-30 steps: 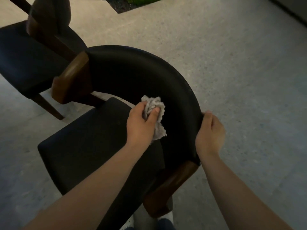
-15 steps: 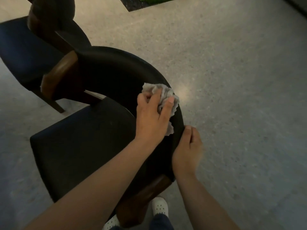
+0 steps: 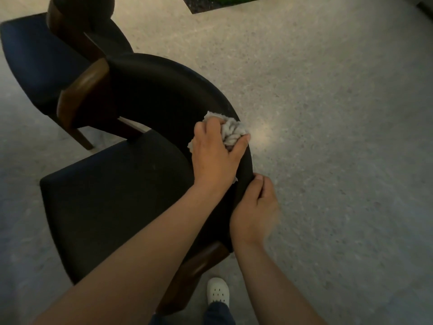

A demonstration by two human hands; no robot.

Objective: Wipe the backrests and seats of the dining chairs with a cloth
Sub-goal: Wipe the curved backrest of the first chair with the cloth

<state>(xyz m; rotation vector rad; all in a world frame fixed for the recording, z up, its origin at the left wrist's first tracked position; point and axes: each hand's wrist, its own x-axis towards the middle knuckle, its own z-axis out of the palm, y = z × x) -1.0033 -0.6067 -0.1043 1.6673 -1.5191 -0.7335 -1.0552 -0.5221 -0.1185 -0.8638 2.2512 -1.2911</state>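
Grey and crumpled, a small cloth [image 3: 232,131] is bunched in the person's left hand [image 3: 215,160]. The fingers are curled round the cloth and press it against the upper rim of the curved black padded chair backrest [image 3: 164,90]. A corner of the cloth pokes out below the hand, near the wrist. Just beside it, lower along the same rim, the right hand [image 3: 255,207] grasps the backrest. Its thumb lies over the top edge and the other fingers wrap towards the outer face, where they are mostly hidden. The flat black seat [image 3: 112,202] lies below and to the left of both hands, with the left forearm reaching across its near corner. A brown wooden arm end [image 3: 82,95] caps the backrest on the far side, and another sits beneath the right wrist. A second dark chair [image 3: 35,55] of the same kind stands close beyond, at the upper left. Both rest on a pale speckled stone floor [image 3: 328,137]. A white perforated clog [image 3: 218,292] shows near the bottom edge.
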